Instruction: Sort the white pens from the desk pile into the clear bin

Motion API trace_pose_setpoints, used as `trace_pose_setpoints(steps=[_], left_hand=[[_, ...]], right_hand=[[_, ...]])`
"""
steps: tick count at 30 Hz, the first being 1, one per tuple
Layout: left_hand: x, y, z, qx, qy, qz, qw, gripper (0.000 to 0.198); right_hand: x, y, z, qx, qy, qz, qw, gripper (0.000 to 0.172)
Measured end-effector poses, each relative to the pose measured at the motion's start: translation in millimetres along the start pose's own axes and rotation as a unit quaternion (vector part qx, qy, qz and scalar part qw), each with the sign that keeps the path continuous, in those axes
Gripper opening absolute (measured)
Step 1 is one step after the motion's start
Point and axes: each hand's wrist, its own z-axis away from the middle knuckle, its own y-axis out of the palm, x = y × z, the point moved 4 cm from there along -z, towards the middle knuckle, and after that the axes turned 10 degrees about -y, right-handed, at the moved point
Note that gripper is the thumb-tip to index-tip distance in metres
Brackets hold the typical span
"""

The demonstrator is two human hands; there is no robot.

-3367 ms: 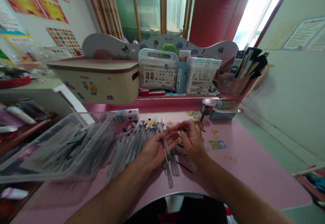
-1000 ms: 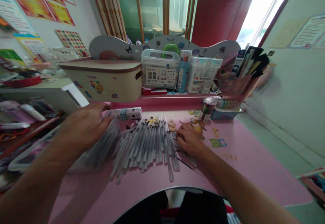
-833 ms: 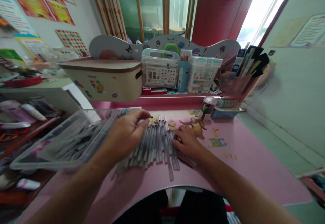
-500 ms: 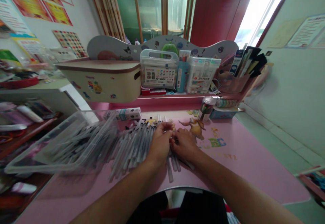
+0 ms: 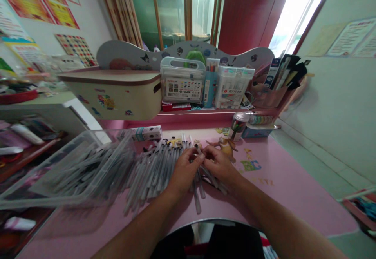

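Both of my hands meet above the pink desk (image 5: 282,196), fingertips pinched together around a slim clear pen (image 5: 198,149) with a dark end pointing up and away. My left hand (image 5: 184,172) is closed at its left side. From the right, my right hand (image 5: 219,162) is closed on the same pen, and its fingers cover much of the barrel. Beside my left hand lies a spread row of translucent pens (image 5: 157,169) with dark ends at the far side. A few more loose pens (image 5: 196,200) lie beneath my hands.
A clear plastic box (image 5: 38,203) holding many pens stands at the left edge. Behind it lies a small printed carton (image 5: 147,133). A round lidded jar (image 5: 238,125) stands at the back right. A shelf above carries a cream bin (image 5: 132,98) and marker cases (image 5: 183,84).
My hands have turned slightly upward and the fingers have shifted, so the pen's dark end now shows between them. The view has moved a little.
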Motion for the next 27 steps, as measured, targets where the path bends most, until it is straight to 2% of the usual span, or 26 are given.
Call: trace_pose_setpoints(steps=[3,7,9,11,16,19,22,27], left_hand=[[-3.3,-0.1,0.3,0.023,-0.008,0.006,1.000,0.028],[-15.7,-8.3,-1.2,-0.029,0.039,0.014,0.999,0.018],[-20.9,-12.3,-2.4,-0.060,0.070,0.012,0.996,0.016],[-22.6,-14.1,-4.1,-0.066,0.082,0.011,0.994,0.017],[-16.3,-8.7,-10.0,0.028,0.045,-0.013,0.999,0.016],[-14.2,-8.3,-13.7,0.042,0.040,-0.038,0.998,0.014],[-14.5,-9.0,-17.9,0.056,0.038,-0.029,0.997,0.017],[-18.9,-14.2,-24.9,0.080,0.030,-0.044,0.995,0.024]], right_hand=[[4.0,4.4,1.7,0.016,0.023,-0.113,0.993,0.014],[2.2,10.9,4.2,0.050,0.091,-0.215,0.971,0.022],[-1.7,13.1,6.3,0.066,0.124,-0.243,0.960,0.025],[-6.4,13.2,7.9,0.066,0.143,-0.257,0.954,0.026],[-17.8,12.7,7.3,0.065,0.162,-0.283,0.943,0.022],[-21.8,14.8,6.4,0.074,0.189,-0.292,0.935,0.014],[-18.3,14.1,4.4,0.061,0.168,-0.268,0.947,0.018],[-7.1,10.0,-0.4,0.067,0.057,-0.179,0.980,0.020]])
